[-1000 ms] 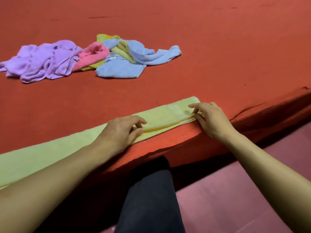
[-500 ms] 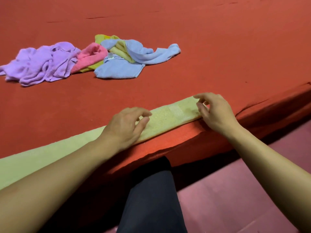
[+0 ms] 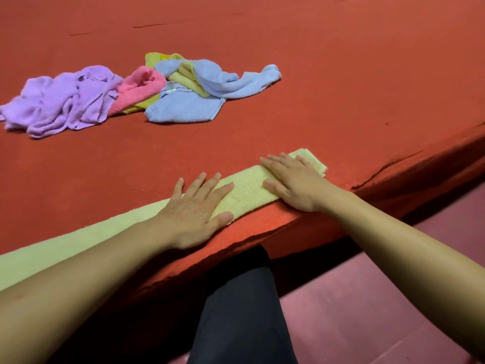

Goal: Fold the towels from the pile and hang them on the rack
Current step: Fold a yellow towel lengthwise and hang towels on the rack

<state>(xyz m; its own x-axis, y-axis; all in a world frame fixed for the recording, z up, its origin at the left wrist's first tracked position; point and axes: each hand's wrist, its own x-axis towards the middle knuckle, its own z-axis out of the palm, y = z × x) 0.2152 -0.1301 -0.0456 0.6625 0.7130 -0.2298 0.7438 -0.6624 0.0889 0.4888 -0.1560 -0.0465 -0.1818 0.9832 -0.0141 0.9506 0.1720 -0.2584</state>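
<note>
A pale yellow towel (image 3: 249, 187), folded into a long narrow strip, lies along the near edge of the red table (image 3: 328, 88). My left hand (image 3: 196, 208) lies flat on the strip with straight, spread fingers. My right hand (image 3: 294, 179) presses flat on the strip's right end, fingers straight. Farther back on the left sits the pile: a purple towel (image 3: 60, 101), a pink towel (image 3: 139, 88), a yellow towel (image 3: 189, 77) and a light blue towel (image 3: 199, 101), all crumpled. No rack is in view.
The red covering is wrinkled and lifted along the table's front edge (image 3: 393, 166) at the right. Below the edge are my dark trouser leg (image 3: 241, 311) and a reddish floor (image 3: 367, 298).
Both hands went from curled, pinching the towel's near edge, to flat on top of it. The strip is now folded narrower and its right end sits a bit farther from the edge.
</note>
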